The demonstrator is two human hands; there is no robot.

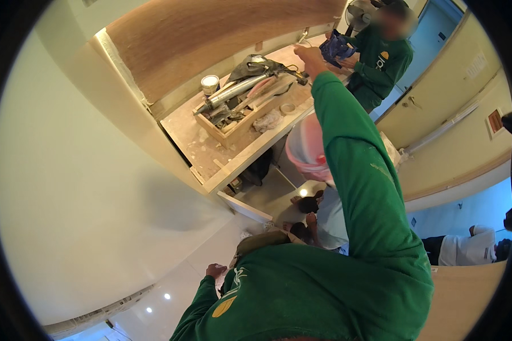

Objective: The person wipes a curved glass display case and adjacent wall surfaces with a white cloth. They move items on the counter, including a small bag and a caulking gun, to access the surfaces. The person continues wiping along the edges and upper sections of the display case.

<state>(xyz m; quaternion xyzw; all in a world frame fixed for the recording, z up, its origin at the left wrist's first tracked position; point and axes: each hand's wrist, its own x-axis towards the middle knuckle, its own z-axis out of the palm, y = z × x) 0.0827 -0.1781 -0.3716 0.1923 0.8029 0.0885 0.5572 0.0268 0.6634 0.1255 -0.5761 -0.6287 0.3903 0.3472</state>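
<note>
My right arm stretches far out over the workbench. At its end my right hand (312, 57) is closed, fingers curled; whatever may be in them is too small to make out. A thin pale piece (303, 37) shows just beyond that hand. Close by on the right, a co-worker in a green long-sleeved shirt (384, 62) holds a dark blue bag-like thing (337, 50) in both hands. Low beside my body, my left hand (215, 270) hangs with bent fingers, apparently closed; what it holds, if anything, is hidden.
On the bench (179, 128) stand a wooden tool tray (228, 136), a long silver tube tool (233, 94), a white can (210, 84) and a tape roll (288, 108). A pinkish bucket (304, 148) is beside it. Below, a person in white (331, 221) crouches. A fan (358, 16) is behind.
</note>
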